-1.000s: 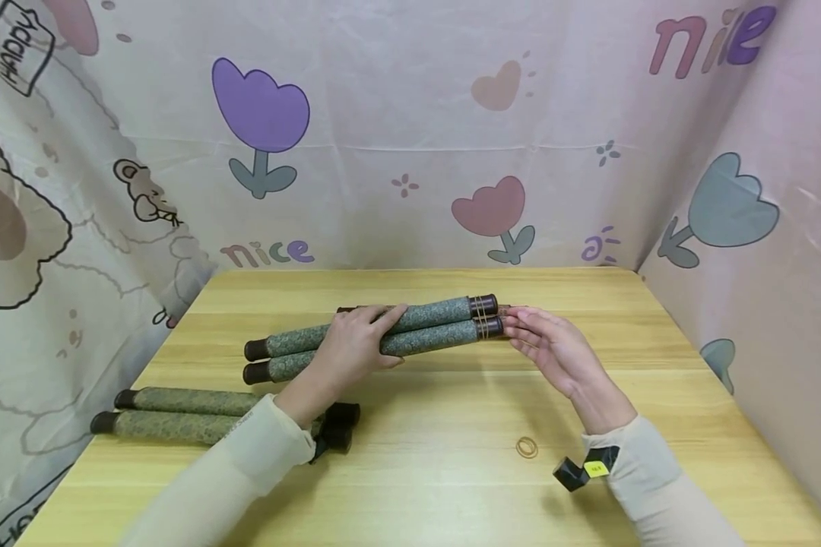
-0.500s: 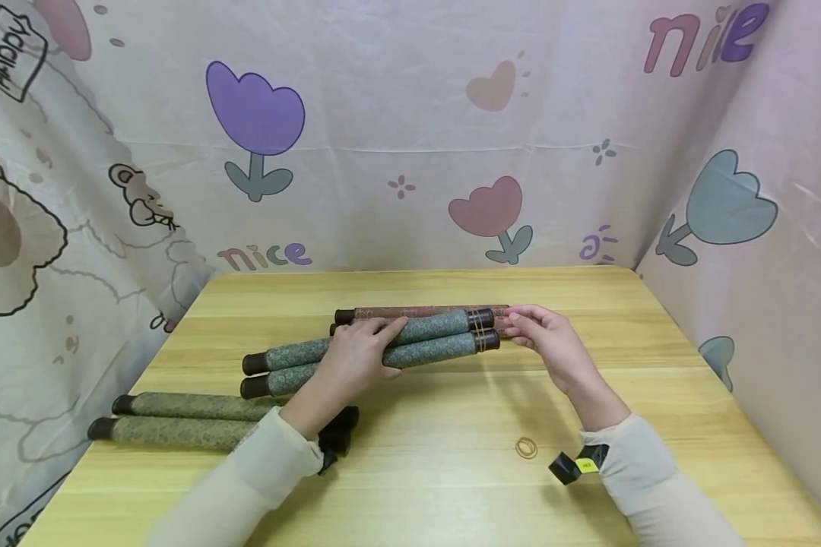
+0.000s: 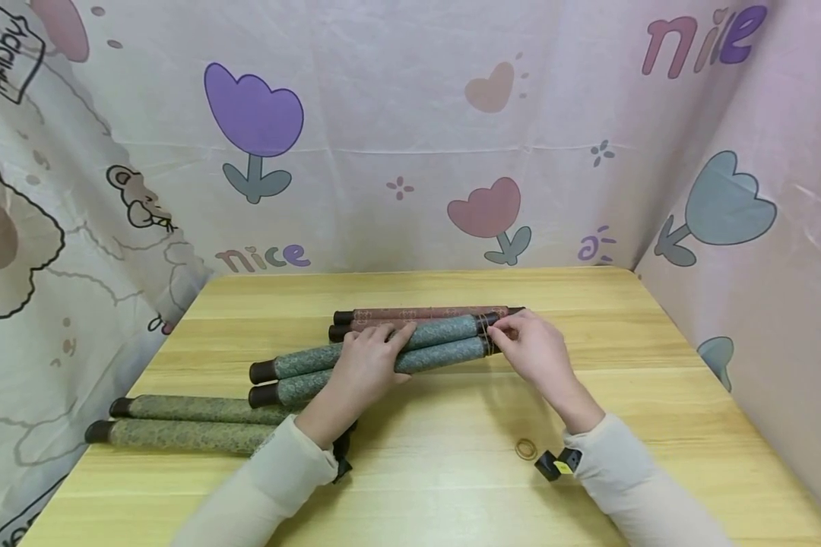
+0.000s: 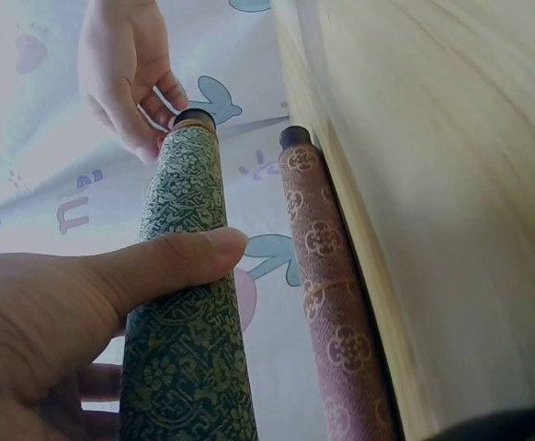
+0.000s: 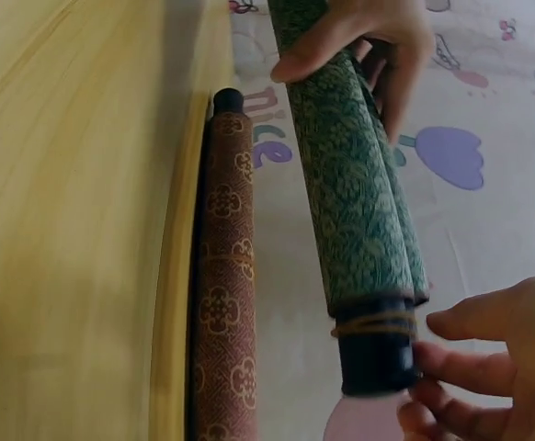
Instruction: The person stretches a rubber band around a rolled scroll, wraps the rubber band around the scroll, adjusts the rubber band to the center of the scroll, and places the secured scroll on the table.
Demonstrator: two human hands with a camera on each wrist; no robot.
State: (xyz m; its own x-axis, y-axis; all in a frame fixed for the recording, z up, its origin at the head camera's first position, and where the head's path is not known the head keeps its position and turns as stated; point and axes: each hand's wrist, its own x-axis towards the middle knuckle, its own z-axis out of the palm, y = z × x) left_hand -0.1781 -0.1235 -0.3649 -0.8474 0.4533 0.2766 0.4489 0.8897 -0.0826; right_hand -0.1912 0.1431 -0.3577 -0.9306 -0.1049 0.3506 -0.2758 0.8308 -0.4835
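Note:
Two green patterned scrolls (image 3: 445,331) with dark end knobs lie side by side, slanting up to the right. My left hand (image 3: 369,365) grips them around the middle, thumb over the front roll in the left wrist view. A thin rubber band (image 5: 378,322) circles the knobs at their right end. There my right hand (image 3: 537,349) has its thumb and fingers curled in at the band and pinches it beside the knob. Behind the green pair lie red-brown scrolls (image 3: 383,313) with a flower pattern, partly covered in the head view.
A pair of olive scrolls (image 3: 178,434) lies at the front left of the wooden table (image 3: 438,486), partly under my left sleeve. Loose rubber bands (image 3: 527,457) lie in front of my right hand. A printed curtain (image 3: 356,99) hangs behind the table.
The green scrolls have come down and toward me, uncovering more of the red-brown pair. My right hand has moved left onto the banded end, its fingers closing in there.

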